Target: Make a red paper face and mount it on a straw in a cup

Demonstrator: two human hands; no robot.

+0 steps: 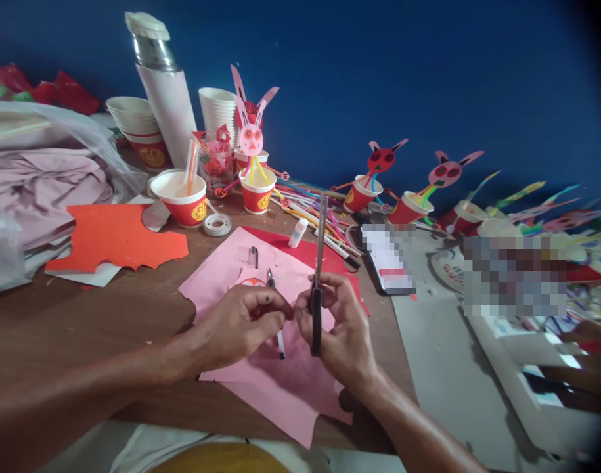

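Observation:
My right hand grips a pair of scissors, blades pointing up. Close to it, the fingertips of my left hand are pinched together; whatever they hold is too small to make out. Both hands are over sheets of pink paper, which have cut edges. An uncapped pen lies on the paper between my hands, with its cap farther back. Partly hidden behind my left hand is a pink cutout with a red drawn shape. A small white glue bottle sits at the paper's back edge.
Orange paper, a tape roll and a cup with straws are on the left. Behind stand a thermos and rabbit-faced cup figures. A phone lies right; another person's hand shows at far right.

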